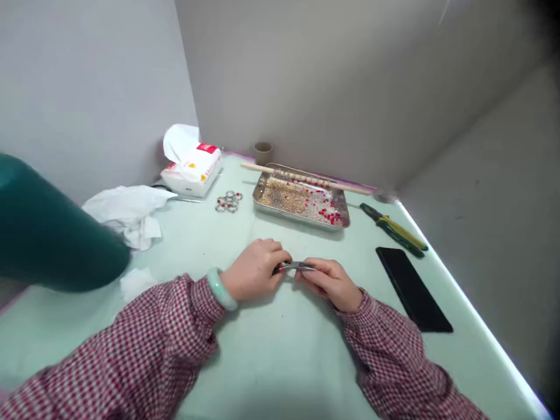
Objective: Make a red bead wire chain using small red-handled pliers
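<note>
1. Centrally, pinched a thin metal piece [299, 266] between both hands, low over the pale green worktop [271, 361]; could not tell whether it touched.
2. Closed left hand [256, 268] on the piece's left end, fingers curled in, with a red bit showing at the fingertips.
3. Closed right hand [332, 283] on the right end, thumb and fingers grasping it.
4. Wore a pale bangle [221, 289] on the left wrist and red checked sleeves [144, 350] on both arms.
5. Noted a steel tray [259, 195] behind the hands, apart from them, strewn with tan grains and red beads [326, 214].
6. Noted a wooden stick [350, 188] lying along the tray's far rim, with a row of small pale bits along part of it.
7. Found a cluster of metal rings [228, 201] just left of the tray, and a tissue pack [192, 169] beyond them, near the wall corner.
8. Found crumpled tissue [126, 213] left of the pack, and a smaller scrap [135, 283] nearer the left arm.
9. Spotted a tape roll [263, 153] by the back wall, behind the tray.
10. Spotted green-handled pliers [394, 227] right of the tray, and a black phone [413, 289] lying flat just nearer, right of the right hand.
11. Made out a blurred teal shape [52, 233] at the left edge, over the worktop; could not tell what.
</note>
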Demonstrator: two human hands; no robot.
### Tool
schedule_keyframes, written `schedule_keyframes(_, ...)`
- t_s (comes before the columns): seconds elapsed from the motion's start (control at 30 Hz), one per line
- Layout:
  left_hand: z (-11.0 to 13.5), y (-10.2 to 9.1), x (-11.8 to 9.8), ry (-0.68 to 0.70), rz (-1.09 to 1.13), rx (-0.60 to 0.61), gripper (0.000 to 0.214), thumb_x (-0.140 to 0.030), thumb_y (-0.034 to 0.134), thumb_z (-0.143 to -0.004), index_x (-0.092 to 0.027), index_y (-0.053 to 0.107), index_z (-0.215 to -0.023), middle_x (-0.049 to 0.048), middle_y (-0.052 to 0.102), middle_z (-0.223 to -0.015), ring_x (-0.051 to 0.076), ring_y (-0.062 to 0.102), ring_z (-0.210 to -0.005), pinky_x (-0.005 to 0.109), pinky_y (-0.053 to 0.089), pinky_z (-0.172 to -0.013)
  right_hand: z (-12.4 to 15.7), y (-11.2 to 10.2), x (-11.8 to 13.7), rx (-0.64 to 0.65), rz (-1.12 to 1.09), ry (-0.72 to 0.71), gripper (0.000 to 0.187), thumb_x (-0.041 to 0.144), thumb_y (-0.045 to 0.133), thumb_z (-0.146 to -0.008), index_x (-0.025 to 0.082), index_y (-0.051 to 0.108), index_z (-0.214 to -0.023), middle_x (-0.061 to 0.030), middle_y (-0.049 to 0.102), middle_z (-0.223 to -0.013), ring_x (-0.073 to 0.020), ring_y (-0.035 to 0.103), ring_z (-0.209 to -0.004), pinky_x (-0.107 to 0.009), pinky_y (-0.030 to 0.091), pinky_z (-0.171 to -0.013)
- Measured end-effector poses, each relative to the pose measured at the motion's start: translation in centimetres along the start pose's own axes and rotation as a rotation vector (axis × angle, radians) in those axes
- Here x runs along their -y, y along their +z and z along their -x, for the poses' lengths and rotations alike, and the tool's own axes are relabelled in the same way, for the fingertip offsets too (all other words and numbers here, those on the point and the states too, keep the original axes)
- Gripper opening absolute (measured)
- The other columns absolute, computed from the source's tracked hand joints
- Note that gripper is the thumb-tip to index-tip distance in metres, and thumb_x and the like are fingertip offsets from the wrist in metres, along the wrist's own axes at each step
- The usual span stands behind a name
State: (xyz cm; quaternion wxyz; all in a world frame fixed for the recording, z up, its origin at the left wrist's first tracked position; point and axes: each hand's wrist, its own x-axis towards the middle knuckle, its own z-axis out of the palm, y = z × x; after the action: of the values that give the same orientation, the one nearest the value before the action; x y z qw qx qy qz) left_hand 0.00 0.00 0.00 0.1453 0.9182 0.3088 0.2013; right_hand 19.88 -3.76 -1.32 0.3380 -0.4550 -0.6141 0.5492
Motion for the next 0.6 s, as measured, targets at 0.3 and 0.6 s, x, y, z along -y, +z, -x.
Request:
schedule_keyframes(0.3, -0.01, 0.01, 0.00, 0.006, -0.001, 0.002, 0.016, -0.021, 0.051, -0.086, -0.015, 0.066, -0.088, 0.0054, 0.058, -0.079, 0.019, 0.052, -0.077, 0.032, 0.039, -0.070, 0.32, 0.22, 0.61, -0.032, 0.059, -0.050, 0.016, 0.026, 0.051, -0.085, 0.015, 0.062, -0.085, 0.0072, 0.039, -0.048, -0.0067, 0.028, -0.041, -0.022, 0.021, -0.040)
schedule_keyframes(0.6, -0.15, 0.03, 0.14, 0.000, 0.002, 0.003, 0.016, -0.020, 0.051, -0.086, -0.014, 0.066, -0.090, 0.0057, 0.059, -0.080, 0.019, 0.053, -0.078, 0.032, 0.040, -0.071, 0.31, 0.28, 0.65, -0.043, 0.078, -0.038, 0.014, 0.025, 0.052, -0.084, 0.015, 0.061, -0.080, 0.0068, 0.040, -0.048, -0.0075, 0.032, -0.044, -0.022, 0.024, -0.043)
